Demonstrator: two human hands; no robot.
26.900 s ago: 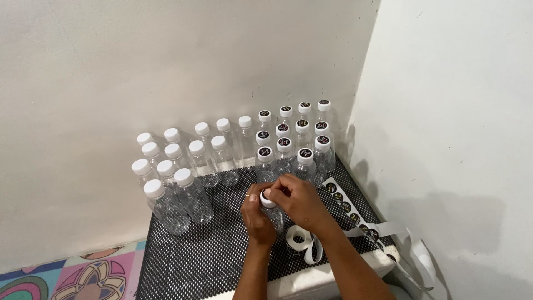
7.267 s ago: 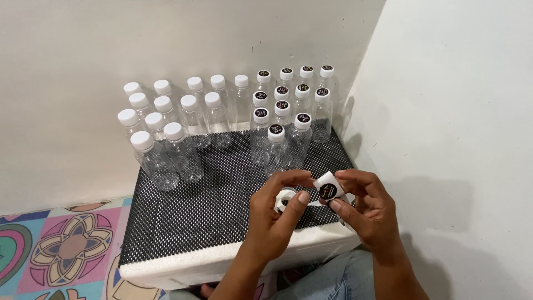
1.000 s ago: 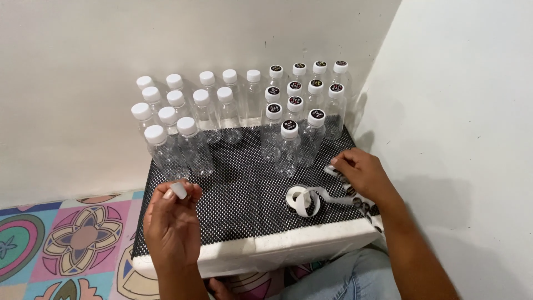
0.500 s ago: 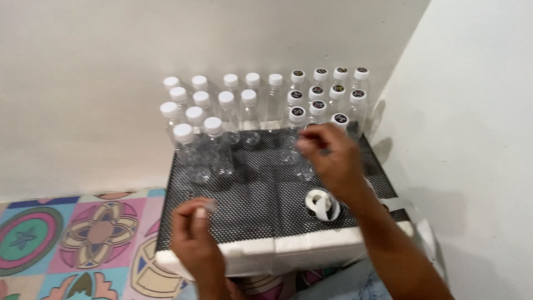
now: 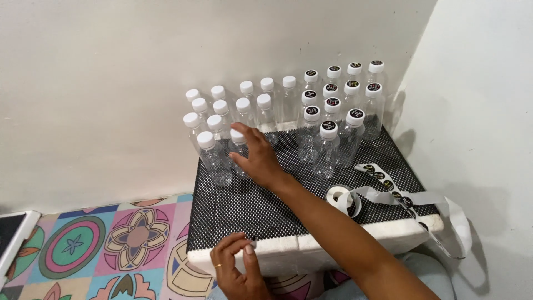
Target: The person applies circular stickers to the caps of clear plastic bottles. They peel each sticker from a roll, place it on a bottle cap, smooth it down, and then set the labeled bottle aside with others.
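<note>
My right hand (image 5: 260, 160) reaches across the black mesh mat (image 5: 250, 208) to the left group of clear bottles with plain white caps (image 5: 217, 106). Its fingers and thumb wrap the front bottle of that group (image 5: 237, 136). My left hand (image 5: 236, 272) hovers low at the front edge of the white foam box (image 5: 333, 243), pinching a small dark round sticker (image 5: 252, 240) between thumb and forefinger. On the right stand several bottles with dark round stickers on their caps (image 5: 332, 103).
A roll of sticker backing (image 5: 341, 199) lies on the mat at the right, and its strip (image 5: 388, 183) of dark stickers trails over the box edge. White walls close in behind and to the right. A colourful patterned floor mat (image 5: 111, 244) lies to the left.
My right hand has swung from the labelled bottles on the right over to the plain-capped group on the left. My left hand has stayed low at the box's front edge.
</note>
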